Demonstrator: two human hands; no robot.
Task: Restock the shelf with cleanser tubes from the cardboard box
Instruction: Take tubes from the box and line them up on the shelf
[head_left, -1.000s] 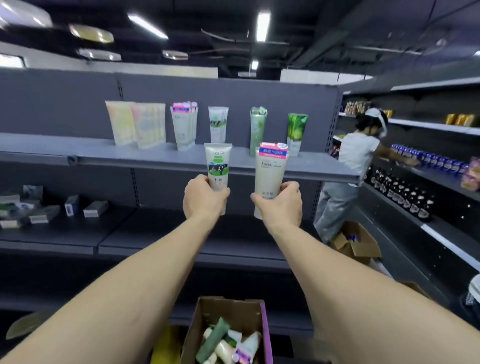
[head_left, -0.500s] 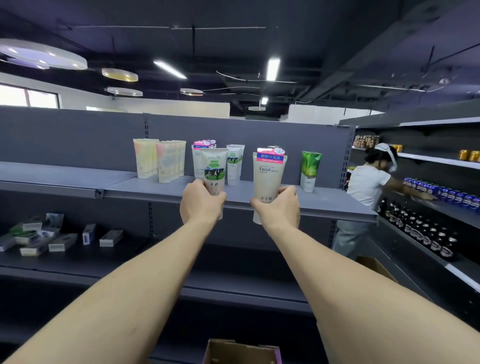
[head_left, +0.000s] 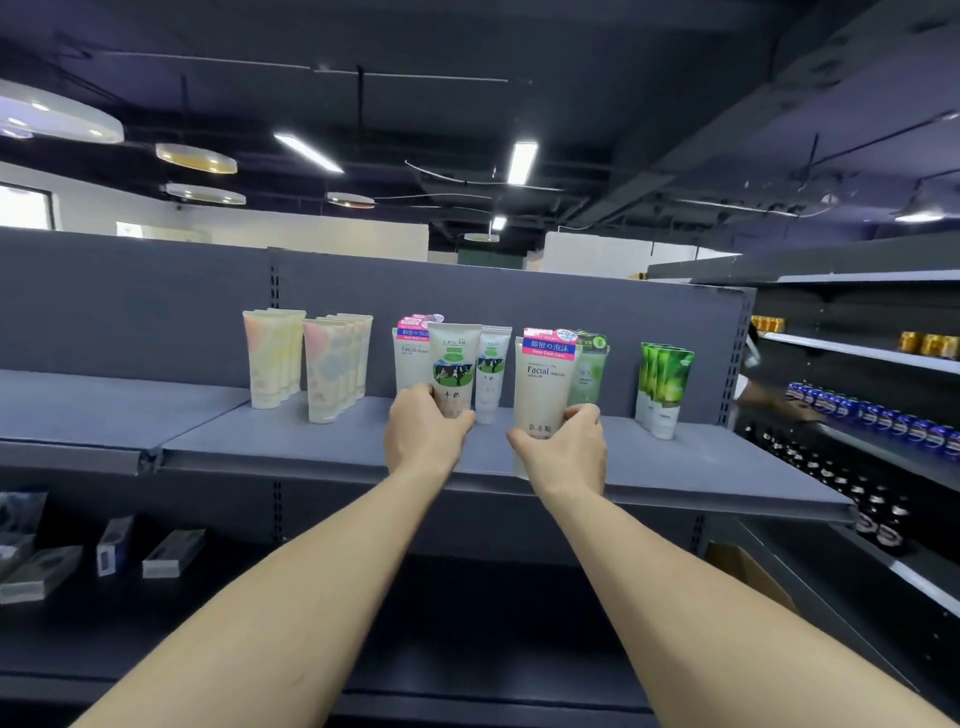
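- Milk cleanser tube (head_left: 453, 366) stands upright over the grey shelf (head_left: 322, 441), its base gripped in the left hand (head_left: 423, 439).
- Pink-capped facial cleanser tube (head_left: 545, 384), upright, is gripped low by the right hand (head_left: 563, 449) at the shelf's front.

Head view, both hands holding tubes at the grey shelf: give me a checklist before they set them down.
1. Left hand grips the cow-print white tube: ok.
2. Right hand grips the pink-labelled cream Facial tube: ok.
3. Both tubes upright: ok.
4. Cow-print tube lined up with the matching cow tubes behind it: ok.
5. Facial tube lined up with its matching row: not ok, that row stands further left.
6. Tube bottoms resting on the grey metal shelf: cannot tell, hands cover them.
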